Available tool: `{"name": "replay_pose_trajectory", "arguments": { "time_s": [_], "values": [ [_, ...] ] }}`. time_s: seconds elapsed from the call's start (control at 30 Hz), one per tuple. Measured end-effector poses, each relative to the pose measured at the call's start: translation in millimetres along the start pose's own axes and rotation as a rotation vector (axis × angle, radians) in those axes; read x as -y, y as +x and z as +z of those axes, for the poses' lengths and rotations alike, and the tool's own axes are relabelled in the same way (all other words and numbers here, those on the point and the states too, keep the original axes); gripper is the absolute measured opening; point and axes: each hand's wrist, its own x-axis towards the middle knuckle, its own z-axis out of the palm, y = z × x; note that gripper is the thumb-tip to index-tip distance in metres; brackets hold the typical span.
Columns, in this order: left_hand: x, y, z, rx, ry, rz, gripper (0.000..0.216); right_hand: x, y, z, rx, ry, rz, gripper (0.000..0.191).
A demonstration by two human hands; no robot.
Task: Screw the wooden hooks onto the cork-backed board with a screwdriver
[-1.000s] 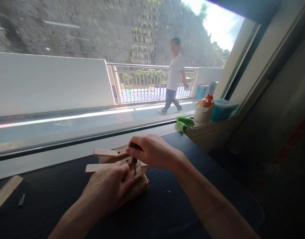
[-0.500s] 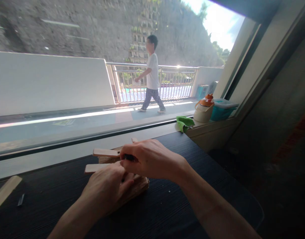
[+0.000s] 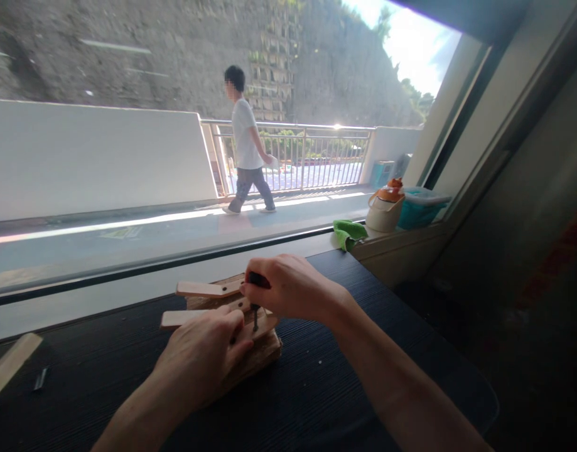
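Loose strip: a pale wooden strip (image 3: 12,367) lies at the left side of the dark table (image 3: 354,376).
Small piece: a thin shiny piece (image 3: 41,379) is near this strip.
Two slats: the rear slat (image 3: 201,289) and the middle slat (image 3: 179,319) lie upon the rough wood block (image 3: 267,356).
Left hand: the left hand (image 3: 206,342) grasps the front slat (image 3: 265,324) on the block, between thumb and fingers.
Walkway: outside the window, a person in white shirt (image 3: 245,135) is in mid-step.
Screwdriver: the screwdriver (image 3: 255,320) stands nearly upright, its tip at the front slat.
Right hand: the right hand (image 3: 292,289) is clenched around the black handle.
Sill: a green cloth (image 3: 348,233), a bottle (image 3: 385,210) and a teal box (image 3: 422,210).
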Motion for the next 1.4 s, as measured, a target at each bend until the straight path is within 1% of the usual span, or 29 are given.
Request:
{"name": "replay_pose_trajectory", "arguments": {
  "time_s": [0.13,0.3,0.37,0.47,0.63,0.7,0.77,0.87,0.93,1.03,1.13,1.27,1.4],
  "values": [
    [1,0,0,-0.005,0.004,0.020,0.025,5,-3,1,0.000,-0.030,-0.031,0.021],
    [1,1,2,-0.020,-0.007,0.011,0.026,14,-8,-3,0.051,-0.049,-0.105,0.021],
    [0,1,2,-0.019,-0.011,0.008,0.027,16,-8,-4,0.051,-0.058,-0.124,0.022],
    [-1,1,1,-0.016,-0.003,0.013,0.025,14,-7,-4,0.043,-0.059,-0.093,0.021],
    [-1,-1,-1,0.000,0.002,0.001,0.021,4,-1,-4,0.026,-0.095,0.066,0.025],
    [-1,-1,-2,0.012,0.006,-0.007,0.021,2,0,-4,0.015,-0.124,0.102,0.027],
    [0,0,-1,0.015,0.017,-0.010,0.022,4,-1,-4,0.014,-0.124,0.076,0.029],
    [0,1,2,-0.010,0.010,0.000,0.025,11,-4,-5,0.062,-0.053,-0.052,0.027],
    [1,1,3,-0.020,-0.010,0.008,0.027,15,-6,-5,0.083,-0.024,-0.099,0.027],
    [2,1,3,-0.028,0.000,0.015,0.029,15,-7,-6,0.068,-0.041,-0.069,0.025],
    [1,1,1,-0.030,0.026,0.010,0.024,8,-4,-6,0.058,-0.047,-0.021,0.027],
    [-2,-1,-2,-0.021,0.004,-0.014,0.020,1,1,-6,0.037,-0.051,0.025,0.031],
    [-3,-2,-3,-0.012,0.017,-0.012,0.019,2,1,-4,0.019,-0.059,0.043,0.029]
  ]
}}
